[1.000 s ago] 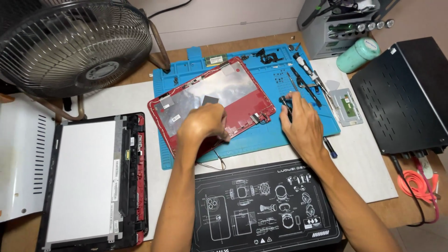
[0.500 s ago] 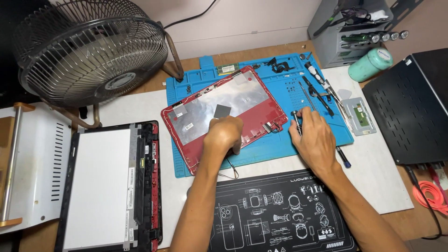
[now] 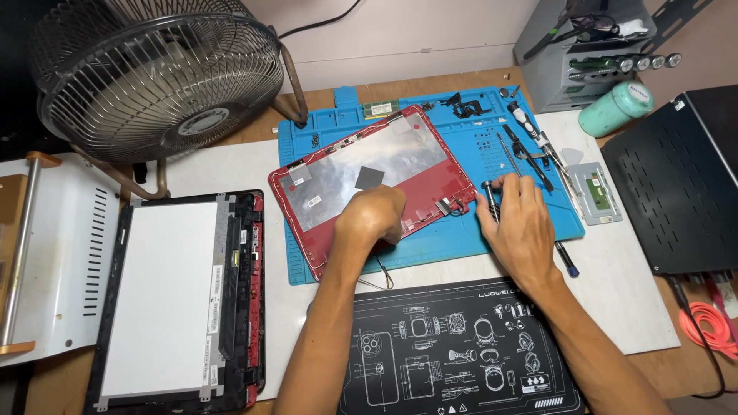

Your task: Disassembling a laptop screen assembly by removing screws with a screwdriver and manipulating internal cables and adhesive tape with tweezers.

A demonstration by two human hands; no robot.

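A red laptop lid, silver foil inside facing up, lies tilted on the blue repair mat. My left hand is curled on the lid's near edge, pressing it down. To the right, my right hand is closed around a slim screwdriver. Its metal end points up beside the lid's right hinge corner, and its dark end sticks out from under my palm.
More screwdrivers and tweezers lie on the mat, with a small grey part beside them. A laptop screen panel sits at left, a fan behind it. A black mat is in front, a black case at right.
The view has shifted, so everything sits further right in the picture. My left hand stays on the lid's near edge and my right hand stays on the screwdriver beside the hinge.
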